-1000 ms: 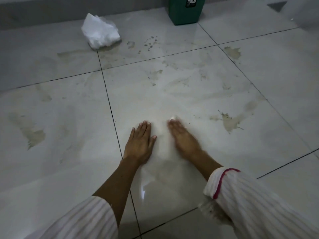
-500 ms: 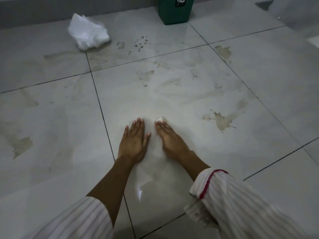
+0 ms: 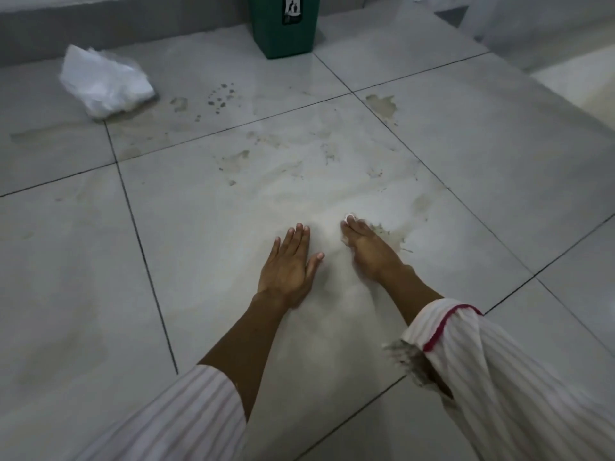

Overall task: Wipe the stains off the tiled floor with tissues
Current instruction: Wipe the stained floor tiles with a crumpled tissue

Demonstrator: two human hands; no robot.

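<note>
My right hand [image 3: 367, 251] lies flat on the grey tiled floor [image 3: 199, 244] and presses a small white tissue [image 3: 349, 217] under its fingers; only the tissue's tip shows past the fingertips. The hand's outer edge sits on a brown stain [image 3: 392, 237]. My left hand [image 3: 289, 264] rests flat on the tile beside it, fingers straight, holding nothing. More brown stains mark the floor: a patch [image 3: 382, 106] at the far right tile corner, a group of drops [image 3: 219, 96] farther back, and smears [image 3: 236, 161] across the middle tile.
A crumpled white plastic pack of tissues [image 3: 104, 83] lies at the far left near the wall. A green bin [image 3: 284, 24] stands against the wall at the top centre. A pale step or ledge [image 3: 572, 78] runs along the far right.
My right hand has slid with the tissue to the right, from beside my left hand onto the brown stain. The left hand stays planted on the tile.
</note>
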